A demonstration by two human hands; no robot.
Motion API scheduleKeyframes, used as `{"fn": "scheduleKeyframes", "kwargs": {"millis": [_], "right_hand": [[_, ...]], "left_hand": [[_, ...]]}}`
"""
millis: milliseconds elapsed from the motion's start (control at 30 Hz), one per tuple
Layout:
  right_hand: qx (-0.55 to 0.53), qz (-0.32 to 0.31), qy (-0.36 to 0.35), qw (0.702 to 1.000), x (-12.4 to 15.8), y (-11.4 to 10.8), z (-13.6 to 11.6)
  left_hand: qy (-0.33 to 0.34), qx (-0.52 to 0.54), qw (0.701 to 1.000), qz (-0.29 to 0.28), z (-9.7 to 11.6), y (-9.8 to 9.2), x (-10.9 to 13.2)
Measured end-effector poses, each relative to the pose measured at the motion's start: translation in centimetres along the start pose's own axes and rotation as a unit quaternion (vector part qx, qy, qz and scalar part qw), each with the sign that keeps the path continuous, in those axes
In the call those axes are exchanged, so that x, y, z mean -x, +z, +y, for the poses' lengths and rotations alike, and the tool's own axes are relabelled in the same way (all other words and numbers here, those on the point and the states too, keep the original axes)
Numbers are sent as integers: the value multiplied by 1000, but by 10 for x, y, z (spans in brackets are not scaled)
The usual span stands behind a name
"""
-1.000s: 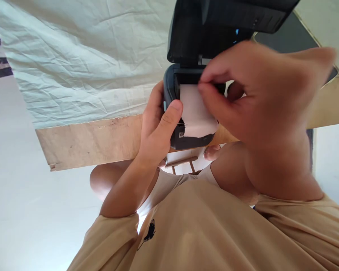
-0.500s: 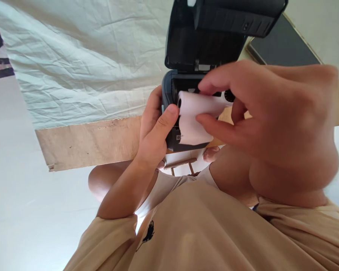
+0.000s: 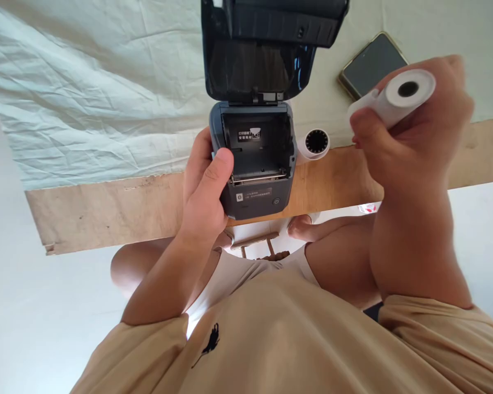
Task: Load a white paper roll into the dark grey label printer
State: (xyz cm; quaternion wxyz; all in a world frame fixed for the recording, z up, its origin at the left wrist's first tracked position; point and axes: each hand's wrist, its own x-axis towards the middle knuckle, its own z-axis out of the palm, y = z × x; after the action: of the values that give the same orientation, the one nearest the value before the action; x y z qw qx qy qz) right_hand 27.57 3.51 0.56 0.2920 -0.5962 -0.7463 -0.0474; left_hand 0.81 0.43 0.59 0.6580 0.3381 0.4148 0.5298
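Observation:
A dark grey label printer [image 3: 258, 202] stands at the table's front edge, its black lid [image 3: 257, 71] swung up and back. Its paper bay [image 3: 261, 150] shows no roll inside. My left hand [image 3: 207, 189] grips the printer's left side, the thumb over the rim and the fingers hidden behind. Off to the right, my right hand [image 3: 411, 131] is closed round a white paper roll [image 3: 405, 101], whose dark core faces me and whose loose end sticks out to the left. Another white roll [image 3: 312, 148] with a black toothed core lies against the printer's right side.
A dark phone [image 3: 372, 63] lies on the pale cloth [image 3: 119, 104] behind my right hand. The bare wooden table edge [image 3: 102, 210] runs along the front. My knees [image 3: 133, 265] are beneath it, and a wooden stool [image 3: 257, 241] shows on the floor.
My right hand has lifted the paper roll out of the printer's bay and carried it to the right. My left hand still holds the printer. The view has shifted, showing more of the phone.

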Motion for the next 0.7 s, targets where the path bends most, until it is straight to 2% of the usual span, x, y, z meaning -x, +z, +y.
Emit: {"fn": "scheduleKeyframes", "kwargs": {"millis": [67,100,200,300,367,433,500,600,700], "right_hand": [[-2,45,-21,999,1,3,1],[-22,48,-15,998,1,3,1],[-53,-10,7,999,-1,4,2],[-56,-59,17,996,-2,3,-1],[-68,-17,-19,997,-1,2,-8],[-88,58,-69,992,0,-1,-19],[-123,87,-118,981,2,-3,-32],[-179,34,-141,973,7,0,-46],[-149,-37,-103,983,11,7,-48]], "left_hand": [[6,0,1000,-3,0,0,0],[9,1,1000,-3,-1,0,0],[18,8,1000,-5,-6,1,-2],[62,25,998,-10,-13,2,-3],[77,27,997,-8,-14,2,-4],[49,11,999,-6,-10,2,-3],[19,-5,1000,-3,-4,1,-2],[9,-15,1000,-1,2,0,1],[6,-22,1000,-4,1,-1,2]]}}
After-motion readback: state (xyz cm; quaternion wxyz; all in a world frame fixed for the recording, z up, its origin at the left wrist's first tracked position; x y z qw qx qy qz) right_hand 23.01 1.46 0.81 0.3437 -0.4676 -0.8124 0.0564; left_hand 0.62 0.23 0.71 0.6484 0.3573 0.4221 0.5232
